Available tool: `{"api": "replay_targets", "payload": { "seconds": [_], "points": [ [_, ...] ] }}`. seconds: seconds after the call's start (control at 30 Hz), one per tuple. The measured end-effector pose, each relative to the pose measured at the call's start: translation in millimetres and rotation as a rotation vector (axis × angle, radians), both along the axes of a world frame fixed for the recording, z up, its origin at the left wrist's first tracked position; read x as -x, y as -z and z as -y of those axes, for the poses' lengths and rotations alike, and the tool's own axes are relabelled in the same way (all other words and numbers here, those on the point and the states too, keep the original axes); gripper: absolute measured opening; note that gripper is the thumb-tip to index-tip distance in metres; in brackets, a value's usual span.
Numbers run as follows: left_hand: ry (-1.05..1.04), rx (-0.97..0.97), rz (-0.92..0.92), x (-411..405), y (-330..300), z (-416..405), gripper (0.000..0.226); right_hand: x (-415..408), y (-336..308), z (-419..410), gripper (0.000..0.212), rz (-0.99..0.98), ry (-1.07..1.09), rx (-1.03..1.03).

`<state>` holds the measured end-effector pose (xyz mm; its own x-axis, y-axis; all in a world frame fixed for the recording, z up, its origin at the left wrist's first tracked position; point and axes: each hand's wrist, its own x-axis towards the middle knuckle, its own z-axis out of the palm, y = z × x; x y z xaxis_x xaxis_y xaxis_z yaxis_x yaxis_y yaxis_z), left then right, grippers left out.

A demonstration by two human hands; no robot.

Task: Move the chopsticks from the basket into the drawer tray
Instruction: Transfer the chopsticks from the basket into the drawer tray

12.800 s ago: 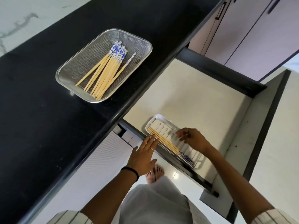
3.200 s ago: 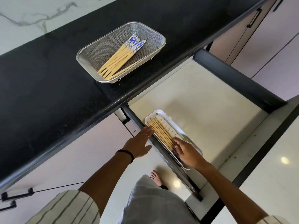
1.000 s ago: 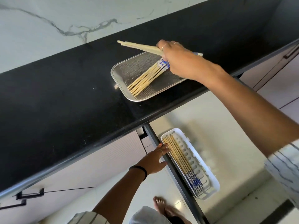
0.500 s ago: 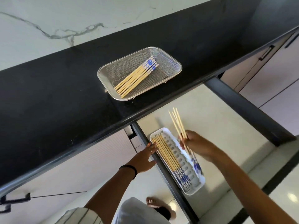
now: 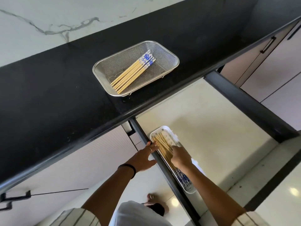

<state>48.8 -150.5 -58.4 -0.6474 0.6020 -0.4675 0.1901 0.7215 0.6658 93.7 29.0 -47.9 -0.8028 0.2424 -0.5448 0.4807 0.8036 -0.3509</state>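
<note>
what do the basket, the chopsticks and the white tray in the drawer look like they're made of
Basket: looks like fine steel mesh with a shiny metal rim, since the counter shows through the weave.
Chopsticks: pale yellow shafts, probably bamboo or wood, with glossy blue and white patterned ends, possibly painted.
Tray: looks like moulded white plastic, smooth, with rounded corners and slotted holes in its floor.

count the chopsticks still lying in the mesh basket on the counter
7, roughly. The chopsticks lie side by side in one diagonal bundle inside the mesh basket, blue patterned ends toward its far right corner. They are tightly packed, so one may be hidden.
</note>
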Motion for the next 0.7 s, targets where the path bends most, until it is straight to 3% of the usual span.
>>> {"api": "replay_targets", "payload": {
  "seconds": [0.17,0.4,0.7],
  "points": [
    [-0.019,-0.028,0.011,-1.6,4.2,3.1,0.062,-13.0,9.4,-2.4,0.045,-0.154,0.059,0.030],
    [-0.013,-0.014,0.006,-2.3,0.3,3.3,0.063,-30.3,17.1,-12.4,0.059,-0.241,-0.107,0.145],
    [-0.010,-0.009,0.015,-2.0,-0.9,2.6,0.064,-63.0,22.0,-30.9,0.045,-0.247,-0.196,0.089]
  ]
}}
